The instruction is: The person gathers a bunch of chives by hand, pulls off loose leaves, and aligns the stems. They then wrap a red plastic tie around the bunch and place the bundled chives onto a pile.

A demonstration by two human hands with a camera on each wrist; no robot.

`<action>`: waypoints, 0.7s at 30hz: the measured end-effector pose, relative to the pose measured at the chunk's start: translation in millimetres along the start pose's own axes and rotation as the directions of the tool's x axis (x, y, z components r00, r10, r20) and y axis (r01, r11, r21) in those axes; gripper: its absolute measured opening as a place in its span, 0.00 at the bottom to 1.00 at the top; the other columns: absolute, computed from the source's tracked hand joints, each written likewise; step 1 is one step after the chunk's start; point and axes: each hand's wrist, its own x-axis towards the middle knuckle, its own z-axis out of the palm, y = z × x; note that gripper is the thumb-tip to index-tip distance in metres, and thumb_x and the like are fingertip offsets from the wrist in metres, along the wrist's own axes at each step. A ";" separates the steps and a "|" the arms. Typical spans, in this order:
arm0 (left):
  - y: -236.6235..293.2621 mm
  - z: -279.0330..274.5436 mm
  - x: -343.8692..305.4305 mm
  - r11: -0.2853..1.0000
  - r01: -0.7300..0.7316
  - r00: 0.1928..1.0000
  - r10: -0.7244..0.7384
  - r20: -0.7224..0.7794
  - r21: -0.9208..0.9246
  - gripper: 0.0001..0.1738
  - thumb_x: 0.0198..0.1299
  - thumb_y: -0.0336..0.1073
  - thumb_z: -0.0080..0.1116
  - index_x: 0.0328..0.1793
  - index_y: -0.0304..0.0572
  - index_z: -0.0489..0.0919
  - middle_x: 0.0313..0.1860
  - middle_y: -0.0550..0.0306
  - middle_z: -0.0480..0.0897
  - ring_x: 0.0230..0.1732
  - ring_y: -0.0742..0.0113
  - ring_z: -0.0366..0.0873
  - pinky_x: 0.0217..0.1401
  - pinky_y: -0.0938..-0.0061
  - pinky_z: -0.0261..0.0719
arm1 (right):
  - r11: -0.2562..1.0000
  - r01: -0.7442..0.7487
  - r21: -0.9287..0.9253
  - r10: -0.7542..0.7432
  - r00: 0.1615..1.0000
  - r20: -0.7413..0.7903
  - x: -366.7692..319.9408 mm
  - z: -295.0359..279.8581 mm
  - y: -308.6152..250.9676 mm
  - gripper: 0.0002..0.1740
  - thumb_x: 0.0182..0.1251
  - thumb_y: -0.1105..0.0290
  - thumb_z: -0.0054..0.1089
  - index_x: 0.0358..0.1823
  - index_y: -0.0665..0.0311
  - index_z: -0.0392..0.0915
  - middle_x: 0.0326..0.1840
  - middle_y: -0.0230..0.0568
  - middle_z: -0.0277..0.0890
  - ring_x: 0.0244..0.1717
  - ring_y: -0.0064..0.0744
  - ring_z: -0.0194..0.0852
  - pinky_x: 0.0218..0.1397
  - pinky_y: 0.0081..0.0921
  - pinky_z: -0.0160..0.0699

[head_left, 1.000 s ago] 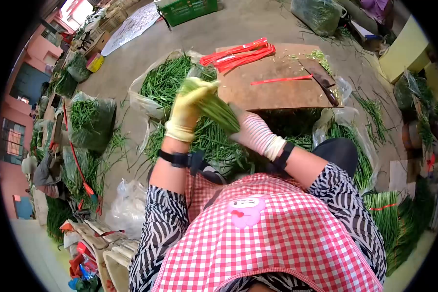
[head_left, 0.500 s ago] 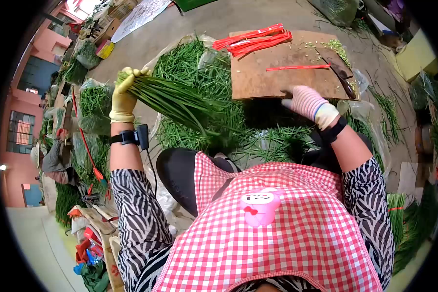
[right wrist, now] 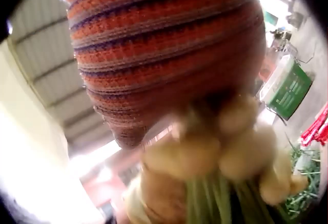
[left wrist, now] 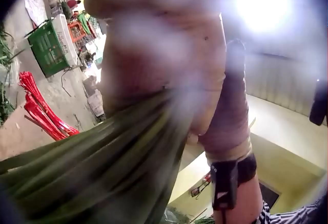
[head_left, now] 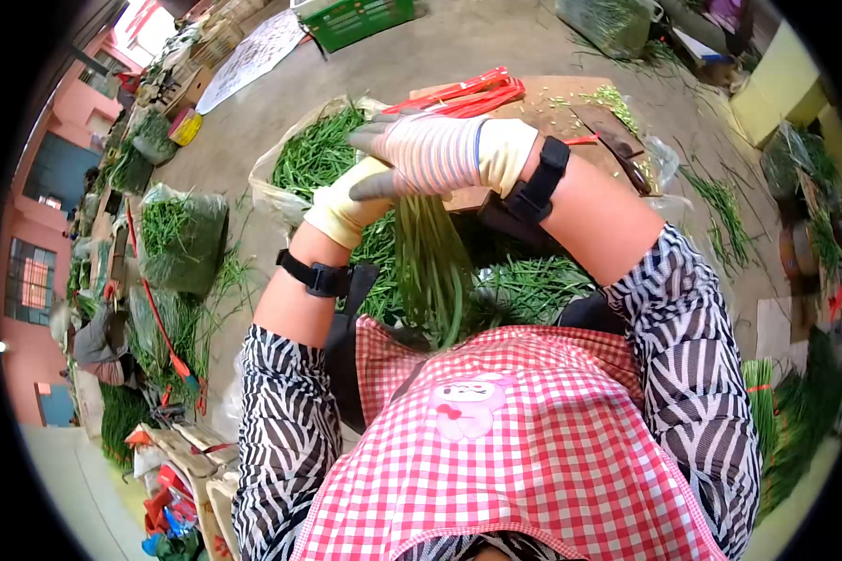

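A bunch of long flat green chives [head_left: 430,266] hangs from my left hand [head_left: 351,196], gloved in yellow, with the leaves drooping toward the checked apron. In the right wrist view the left hand's curled fingers [right wrist: 246,155] wrap round the bunch near its upper end. My right hand [head_left: 430,154], in a striped glove with grey fingertips, lies across the top of the left one. Its fingers stretch out straight over the stem ends, thumb apart from them. The stem ends are mostly hidden beneath that palm. The left wrist view shows the leaves [left wrist: 102,162] fanning out below the glove.
A bag of loose chives [head_left: 309,154] lies open ahead on the left. Red ties [head_left: 477,93] and a knife [head_left: 631,168] rest on a brown board [head_left: 552,93]. More greens [head_left: 533,285] lie beneath the hands. A green crate [head_left: 360,23] stands farther off.
The left hand has swung the bunch from the left back to the middle, leaves now pointing down. The right hand has come from beside the board onto the top of the bunch.
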 end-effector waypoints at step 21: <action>64.8 51.0 180.3 0.839 0.153 0.953 -0.265 -0.147 -0.522 0.44 0.61 0.48 0.75 0.78 0.35 0.70 0.64 0.45 0.83 0.61 0.58 0.82 0.65 0.67 0.79 | 0.321 -0.036 0.946 0.750 0.620 -0.231 -137.5 47.6 92.8 0.17 0.65 0.65 0.77 0.51 0.66 0.87 0.45 0.35 0.88 0.44 0.25 0.85 0.48 0.26 0.84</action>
